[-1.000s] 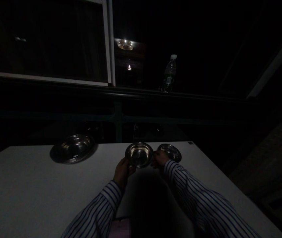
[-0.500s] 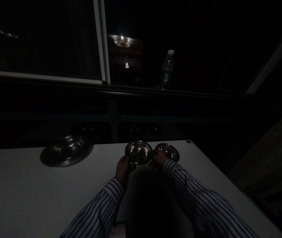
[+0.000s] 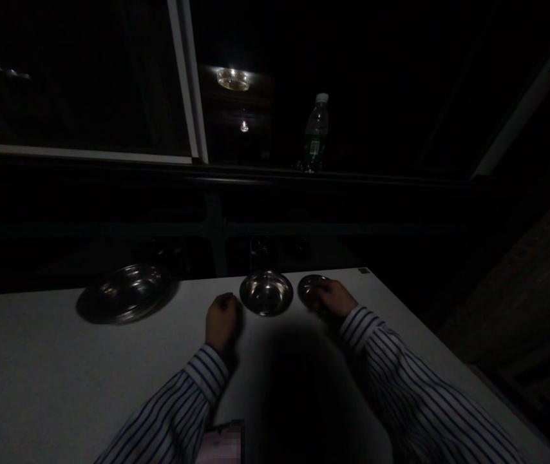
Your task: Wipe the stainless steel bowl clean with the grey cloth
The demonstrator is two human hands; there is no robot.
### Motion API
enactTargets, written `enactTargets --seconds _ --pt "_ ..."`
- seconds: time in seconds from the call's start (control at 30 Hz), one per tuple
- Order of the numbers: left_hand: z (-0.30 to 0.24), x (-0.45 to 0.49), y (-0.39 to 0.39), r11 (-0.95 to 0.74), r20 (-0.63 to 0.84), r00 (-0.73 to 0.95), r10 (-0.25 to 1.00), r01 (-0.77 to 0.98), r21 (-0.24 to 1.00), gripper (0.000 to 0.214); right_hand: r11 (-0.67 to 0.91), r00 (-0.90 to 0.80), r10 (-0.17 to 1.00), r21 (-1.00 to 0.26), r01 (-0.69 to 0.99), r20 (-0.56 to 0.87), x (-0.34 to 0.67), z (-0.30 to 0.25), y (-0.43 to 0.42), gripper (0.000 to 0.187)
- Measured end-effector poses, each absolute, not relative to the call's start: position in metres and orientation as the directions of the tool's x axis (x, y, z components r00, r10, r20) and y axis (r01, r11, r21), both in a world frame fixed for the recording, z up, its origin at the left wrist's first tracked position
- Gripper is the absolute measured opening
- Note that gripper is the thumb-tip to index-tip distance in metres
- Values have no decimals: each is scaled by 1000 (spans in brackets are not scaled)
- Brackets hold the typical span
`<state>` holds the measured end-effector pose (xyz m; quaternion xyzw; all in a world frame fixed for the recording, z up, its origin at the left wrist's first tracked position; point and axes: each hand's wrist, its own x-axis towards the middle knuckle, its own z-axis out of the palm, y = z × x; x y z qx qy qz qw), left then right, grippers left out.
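Note:
A shiny metal bowl (image 3: 266, 294) rests on the white table in front of me. Just left of it, apart from its rim, my left hand (image 3: 221, 322) is closed with its fingers curled in, and nothing shows in it. To the right sits a second metal bowl (image 3: 310, 288), partly covered by my right hand (image 3: 337, 298). That hand's fingers reach out over the bowl's right side and look open. Its dark fingertips make it unclear whether they touch the metal. Striped sleeves cover both arms.
A larger metal basin or stack of basins (image 3: 127, 293) stands on the left of the white table (image 3: 62, 374). Beyond the table's far edge, a plastic bottle (image 3: 315, 135) stands upright on a dark ledge beside a window frame (image 3: 185, 77). The scene is dim.
My left hand has let go of the middle bowl and drawn back left. My right hand has left that bowl's rim and moved right, over the right bowl. The view has shifted slightly.

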<state>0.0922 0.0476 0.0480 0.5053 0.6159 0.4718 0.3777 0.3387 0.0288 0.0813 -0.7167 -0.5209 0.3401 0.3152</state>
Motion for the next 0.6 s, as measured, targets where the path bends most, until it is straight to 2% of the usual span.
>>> enactTargets --seconds 0.1,0.23,0.4,0.6 --pt "64 97 55 -92 123 -41 992 445 891 29 -237 335 942 -773 588 -34 375 92 23 28" --pt "81 131 64 -257 150 222 964 613 747 30 -265 407 913 -715 647 30 409 90 17 24" --pt "95 177 73 -418 121 421 899 740 527 31 -333 439 898 -641 692 8 430 73 15 17" --pt "91 213 95 -495 96 491 866 814 304 42 -389 436 897 -595 703 -70 440 57 25 23"
